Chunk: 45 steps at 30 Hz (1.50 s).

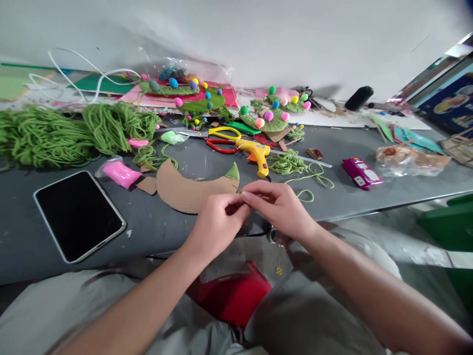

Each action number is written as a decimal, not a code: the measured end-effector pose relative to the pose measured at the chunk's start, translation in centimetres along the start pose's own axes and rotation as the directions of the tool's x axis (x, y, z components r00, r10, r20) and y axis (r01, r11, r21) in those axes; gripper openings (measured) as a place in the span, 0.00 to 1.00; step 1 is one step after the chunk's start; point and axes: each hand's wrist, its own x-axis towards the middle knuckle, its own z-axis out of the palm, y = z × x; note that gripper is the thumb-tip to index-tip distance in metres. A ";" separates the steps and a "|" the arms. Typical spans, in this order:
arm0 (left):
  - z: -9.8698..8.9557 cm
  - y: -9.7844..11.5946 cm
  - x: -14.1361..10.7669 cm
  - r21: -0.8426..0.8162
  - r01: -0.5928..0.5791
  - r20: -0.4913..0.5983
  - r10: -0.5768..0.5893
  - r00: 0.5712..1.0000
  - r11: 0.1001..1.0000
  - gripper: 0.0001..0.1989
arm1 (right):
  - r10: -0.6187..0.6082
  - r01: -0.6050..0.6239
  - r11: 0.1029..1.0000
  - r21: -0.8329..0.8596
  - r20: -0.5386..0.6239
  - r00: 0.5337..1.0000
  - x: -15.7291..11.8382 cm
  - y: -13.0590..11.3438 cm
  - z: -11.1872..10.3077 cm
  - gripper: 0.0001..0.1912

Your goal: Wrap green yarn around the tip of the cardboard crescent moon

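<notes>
My left hand (220, 221) and my right hand (278, 204) meet over the table's front edge, fingertips pinched together. Whatever lies between the fingertips is too small to make out. Just behind them rests a crescent of brown cardboard (188, 191), its right tip wrapped in green yarn (232, 171). A yellow glue gun (259, 157) lies behind my right hand with a clear glue stick in it. Scissors with yellow and red handles (223, 134) lie to its left. Loose green yarn (290, 162) curls to the right of the glue gun.
A black-screened tablet (79, 217) lies at the left front. Behind it are green yarn bundles (44, 138) and a pink clay packet (121, 174). Pompom-decorated green pieces (271, 121) stand along the back. On the right are a purple packet (361, 173) and a plastic bag (410, 160).
</notes>
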 end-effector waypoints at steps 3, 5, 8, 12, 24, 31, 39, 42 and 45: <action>-0.3 0.0 0.1 -0.045 0.050 0.066 -0.047 0.997 0.998 0.15 | -0.026 0.024 0.999 -0.028 -0.072 0.997 0.0 0.3 0.2 0.09; -0.9 0.1 0.2 0.045 -0.004 0.097 0.000 0.995 0.999 0.16 | -0.005 0.006 1.000 0.007 -0.099 0.995 0.2 0.6 0.2 0.10; -2.7 0.3 0.8 0.385 -0.173 0.013 0.182 0.983 0.906 0.13 | 0.051 -0.032 0.984 0.177 -0.100 0.994 0.8 1.0 -0.2 0.13; -4.4 -0.2 1.9 0.767 -0.165 -0.093 0.362 0.927 0.620 0.13 | 0.076 -0.049 0.971 0.235 -0.103 0.992 1.9 1.4 -0.6 0.15; -3.4 -1.3 2.3 0.814 -0.077 -0.122 0.299 0.946 0.576 0.15 | -0.123 0.101 0.969 -0.227 -0.085 0.989 3.2 2.6 0.2 0.11; -3.2 -0.7 2.2 0.806 -0.109 -0.143 0.369 0.918 0.582 0.10 | -0.169 0.145 0.946 -0.291 -0.060 0.984 2.7 2.4 0.8 0.10; -3.1 -0.4 2.2 0.814 -0.101 -0.185 0.420 0.889 0.572 0.17 | -0.197 0.171 0.935 -0.310 -0.051 0.979 2.4 1.7 0.5 0.09; -3.1 -0.4 2.1 0.826 -0.093 -0.191 0.432 0.882 0.556 0.17 | -0.193 0.170 0.933 -0.318 -0.042 0.980 2.2 1.6 0.6 0.08; -3.1 -0.4 2.1 0.832 -0.096 -0.190 0.443 0.876 0.547 0.16 | -0.185 0.160 0.937 -0.311 -0.052 0.981 2.2 1.6 0.6 0.08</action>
